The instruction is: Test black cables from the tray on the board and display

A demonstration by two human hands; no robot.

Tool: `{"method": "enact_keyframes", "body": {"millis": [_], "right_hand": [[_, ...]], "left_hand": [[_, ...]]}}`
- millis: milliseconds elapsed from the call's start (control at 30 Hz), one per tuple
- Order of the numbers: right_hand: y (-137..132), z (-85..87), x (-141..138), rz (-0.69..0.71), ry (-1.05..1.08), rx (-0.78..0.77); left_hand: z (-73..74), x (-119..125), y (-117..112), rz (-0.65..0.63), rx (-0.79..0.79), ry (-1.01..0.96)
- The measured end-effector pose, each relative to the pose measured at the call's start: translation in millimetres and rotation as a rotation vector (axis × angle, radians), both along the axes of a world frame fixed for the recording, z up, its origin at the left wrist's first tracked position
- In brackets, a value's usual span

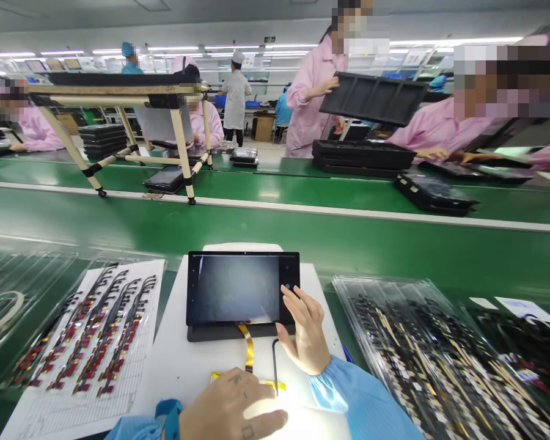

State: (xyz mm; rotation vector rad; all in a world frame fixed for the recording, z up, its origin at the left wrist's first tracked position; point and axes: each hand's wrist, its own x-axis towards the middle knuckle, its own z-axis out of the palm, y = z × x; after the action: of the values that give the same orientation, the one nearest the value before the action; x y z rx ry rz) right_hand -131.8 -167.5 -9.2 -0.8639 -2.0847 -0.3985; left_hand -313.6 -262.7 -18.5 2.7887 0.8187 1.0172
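A tablet with a lit greyish picture on its screen stands tilted back on a dark base on a white work board. My right hand is open, its fingers spread at the screen's right edge; I cannot tell whether they touch it. A gold ribbon cable runs from the tablet's lower edge toward my left hand. That hand lies low over a yellow-edged part, fingers stretched out, partly covering it. Between the hands stands a thin black bent cable. Bright light washes out the board below.
Left, rows of small cable assemblies lie on a printed sheet. Right, a clear plastic tray holds many flat cables. Beyond runs a green conveyor with a pipe-frame stand. A person in pink lifts a black tray.
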Motion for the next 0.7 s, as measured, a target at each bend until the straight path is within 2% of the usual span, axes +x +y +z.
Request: {"method": "enact_keyframes", "body": {"millis": [133,267,533,700], "right_hand": [[2,-0.7,0,-0.003,0.03,0.006],[3,-2.1,1,-0.007,0.052,0.02],[4,-4.4,0,-0.027,0.105,0.013],[6,-9.4,2,-0.056,0.123,-0.009]], "left_hand": [[8.4,1,1,0.0,0.016,-0.005],[10.3,1,1,0.017,0.031,-0.023],[-0.7,-3,-2,0.005,0.002,0.087],[-5.3,-3,-3,-0.004,-0.006,0.085]]}}
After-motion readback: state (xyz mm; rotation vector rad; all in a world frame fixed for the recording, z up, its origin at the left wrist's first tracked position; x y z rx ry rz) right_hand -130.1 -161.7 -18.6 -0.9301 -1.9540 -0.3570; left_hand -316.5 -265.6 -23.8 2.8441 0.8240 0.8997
